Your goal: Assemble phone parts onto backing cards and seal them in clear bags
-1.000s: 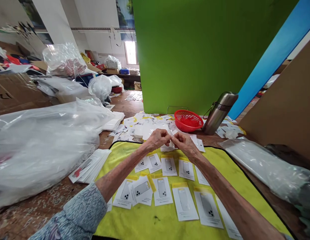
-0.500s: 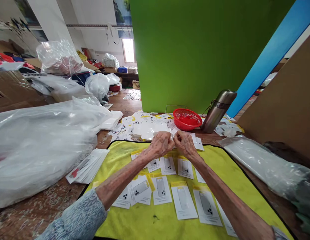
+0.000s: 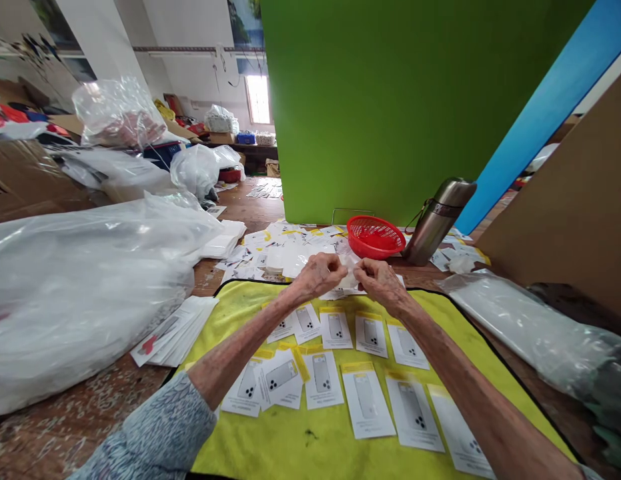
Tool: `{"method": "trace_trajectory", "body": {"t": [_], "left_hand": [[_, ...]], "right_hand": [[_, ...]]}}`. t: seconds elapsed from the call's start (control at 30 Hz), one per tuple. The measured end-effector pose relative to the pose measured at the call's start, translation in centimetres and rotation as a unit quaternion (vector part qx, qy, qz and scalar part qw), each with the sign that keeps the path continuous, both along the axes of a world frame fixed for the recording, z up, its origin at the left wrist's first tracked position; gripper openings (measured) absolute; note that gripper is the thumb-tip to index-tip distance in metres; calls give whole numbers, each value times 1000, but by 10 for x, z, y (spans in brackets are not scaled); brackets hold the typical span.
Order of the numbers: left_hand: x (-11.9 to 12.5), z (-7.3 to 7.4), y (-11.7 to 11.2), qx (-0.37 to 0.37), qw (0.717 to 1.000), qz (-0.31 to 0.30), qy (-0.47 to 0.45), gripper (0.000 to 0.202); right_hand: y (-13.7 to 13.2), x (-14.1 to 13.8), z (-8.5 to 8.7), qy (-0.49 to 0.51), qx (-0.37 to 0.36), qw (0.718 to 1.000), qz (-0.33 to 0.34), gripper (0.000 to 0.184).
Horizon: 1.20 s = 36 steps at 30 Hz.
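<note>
My left hand (image 3: 317,275) and my right hand (image 3: 380,281) meet above the far edge of a yellow cloth (image 3: 315,443). Both pinch a small clear plastic packet (image 3: 349,279) held between them. Below my wrists lie two rows of white phone-case packets (image 3: 367,403) with yellow top strips, flat on the cloth. More loose packets (image 3: 285,250) are heaped just beyond my hands.
A red plastic basket (image 3: 374,237) and a leaning steel flask (image 3: 437,220) stand against a green board (image 3: 390,100). A big clear plastic bag (image 3: 85,280) fills the left side, with a stack of packets (image 3: 175,331) beside it. A cardboard sheet (image 3: 575,213) and another plastic bag (image 3: 540,333) lie at right.
My hands have drawn slightly apart, with the small clear packet now showing between them. The view has shifted a little.
</note>
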<state>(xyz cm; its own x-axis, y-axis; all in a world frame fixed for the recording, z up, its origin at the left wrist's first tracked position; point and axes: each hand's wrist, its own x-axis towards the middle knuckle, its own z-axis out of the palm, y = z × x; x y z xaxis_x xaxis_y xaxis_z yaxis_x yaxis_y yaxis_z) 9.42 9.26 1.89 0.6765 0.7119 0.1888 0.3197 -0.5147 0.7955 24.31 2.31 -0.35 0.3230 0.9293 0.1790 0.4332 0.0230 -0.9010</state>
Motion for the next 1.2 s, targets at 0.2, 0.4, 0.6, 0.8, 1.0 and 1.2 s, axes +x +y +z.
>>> {"method": "trace_trajectory", "body": {"t": [0.2,0.4,0.6,0.8,1.0,1.2], "left_hand": [[-6,-5,20,-250,945,194,-86,30],[-2,-12,23,-412,893,117,-138,11],[-2,-8,18,-449,864,46,-224,12],[-1,-12,13,-461,848,53,-256,27],[2,-16,16,-388,893,56,-220,25],[-8,-13,31,-147,984,96,-10,20]], "right_hand": [[-9,7,6,130,1,991,12,35],[-13,4,10,311,4,949,54,33],[-18,5,10,381,-21,919,99,31],[-19,3,8,395,-30,909,127,29],[-16,4,5,296,-48,952,66,32],[-17,33,4,251,-89,962,-64,25]]}}
